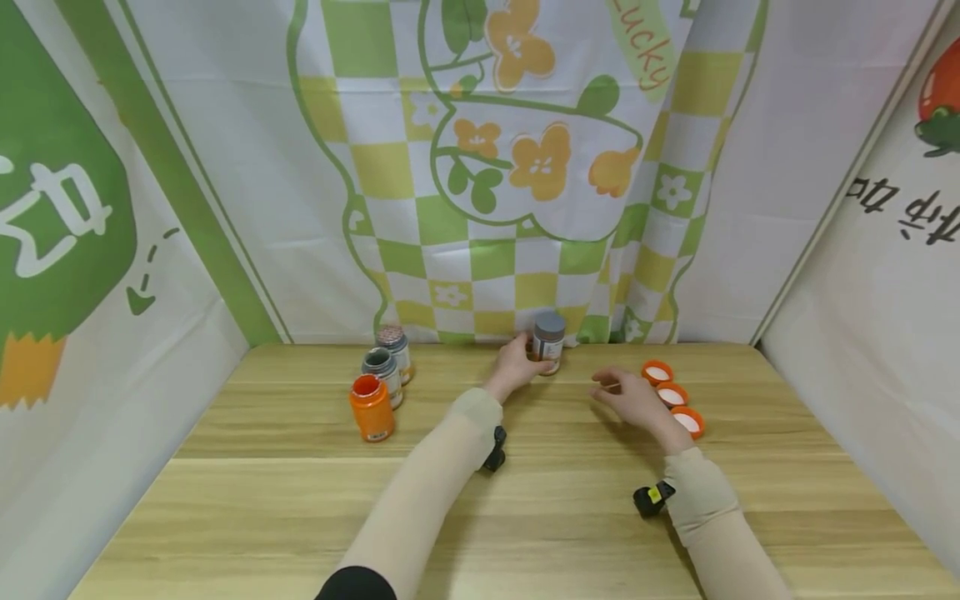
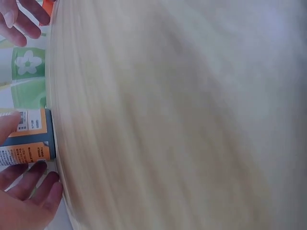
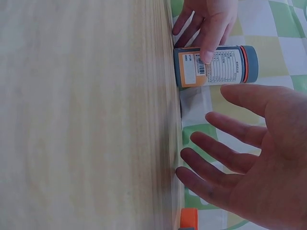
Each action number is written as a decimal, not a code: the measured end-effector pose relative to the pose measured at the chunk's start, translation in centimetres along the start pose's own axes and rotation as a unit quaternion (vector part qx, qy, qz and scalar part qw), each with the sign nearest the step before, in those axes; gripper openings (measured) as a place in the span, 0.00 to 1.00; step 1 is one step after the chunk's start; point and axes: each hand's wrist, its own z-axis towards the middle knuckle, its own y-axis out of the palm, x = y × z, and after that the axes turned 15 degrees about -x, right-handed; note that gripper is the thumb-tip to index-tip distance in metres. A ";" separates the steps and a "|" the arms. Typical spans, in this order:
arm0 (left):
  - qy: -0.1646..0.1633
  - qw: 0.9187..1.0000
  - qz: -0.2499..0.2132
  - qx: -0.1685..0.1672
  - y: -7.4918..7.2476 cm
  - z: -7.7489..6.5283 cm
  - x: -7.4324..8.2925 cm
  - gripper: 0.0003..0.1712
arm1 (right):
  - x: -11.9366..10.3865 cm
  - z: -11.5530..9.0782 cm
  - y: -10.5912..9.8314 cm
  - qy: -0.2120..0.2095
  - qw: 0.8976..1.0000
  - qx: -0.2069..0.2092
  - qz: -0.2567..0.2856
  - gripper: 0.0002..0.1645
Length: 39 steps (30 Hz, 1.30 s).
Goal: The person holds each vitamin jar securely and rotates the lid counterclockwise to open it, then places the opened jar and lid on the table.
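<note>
A dark grey plastic jar [image 1: 550, 343] with a grey lid and a white-and-orange label stands upright at the table's back edge. My left hand [image 1: 517, 367] holds it from the left, thumb on the label and fingers round the far side. The thumb and part of the label also show in the right wrist view, where the jar [image 3: 216, 66] looks sideways. Between this jar and a row of lids, my right hand [image 1: 626, 396] hovers with nothing in it. Its fingers [image 3: 225, 127] are spread and slightly bent, pointing toward the jar.
Three orange lids with white insides, such as the nearest lid [image 1: 687, 422], lie in a row at right. At left stand an uncapped orange jar [image 1: 372, 412], an uncapped grey jar [image 1: 384, 379] and another grey jar [image 1: 397, 354]. A patterned curtain [image 1: 525, 275] hangs behind the table.
</note>
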 end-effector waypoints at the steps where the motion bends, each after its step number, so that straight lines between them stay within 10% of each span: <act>1: 0.001 1.000 -0.004 0.003 0.1 0.0 0.0 0.35 | 0.0 -0.1 0.0 0.000 1.000 0.000 -0.001 0.27; 39: -0.005 0.999 -0.049 0.022 0.2 -0.6 0.7 0.36 | -0.1 -0.2 0.1 -0.002 1.000 0.005 0.005 0.26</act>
